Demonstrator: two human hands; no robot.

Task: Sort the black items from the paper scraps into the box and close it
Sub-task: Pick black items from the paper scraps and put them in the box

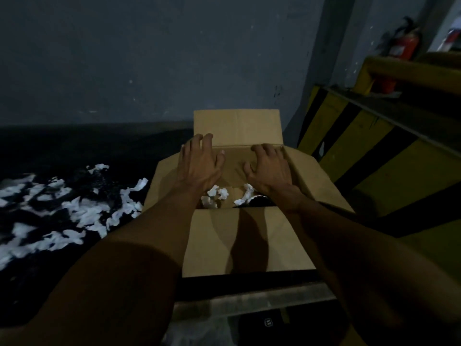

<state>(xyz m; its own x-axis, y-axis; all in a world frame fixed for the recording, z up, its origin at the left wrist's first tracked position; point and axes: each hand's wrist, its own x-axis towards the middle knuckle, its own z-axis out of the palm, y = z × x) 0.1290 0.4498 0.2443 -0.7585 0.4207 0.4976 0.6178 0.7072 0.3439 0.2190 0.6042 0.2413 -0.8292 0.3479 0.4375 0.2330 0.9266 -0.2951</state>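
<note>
– Cardboard first: where do the hands sit on the box (pixel 249 240)?
– Both reach over its open top. The left hand (pixel 199 163) has its fingers spread, with the tips at the far left corner against the upright far flap (pixel 237 126). The right hand (pixel 270 167) arches its fingers onto the far rim beside the right flap (pixel 316 176). Whether they hook the edge, I cannot tell.
– And inside?
– White paper scraps (pixel 215 194) lie on the bottom. Beside them, under the right wrist, is a black shape (pixel 260 201), probably one of the black items.
– Around the box?
– To the left, loose scraps (pixel 82 211) are strewn over a dark surface. To the right stands a yellow-and-black striped barrier (pixel 369 136), with a red fire extinguisher (pixel 405 44) behind it.
</note>
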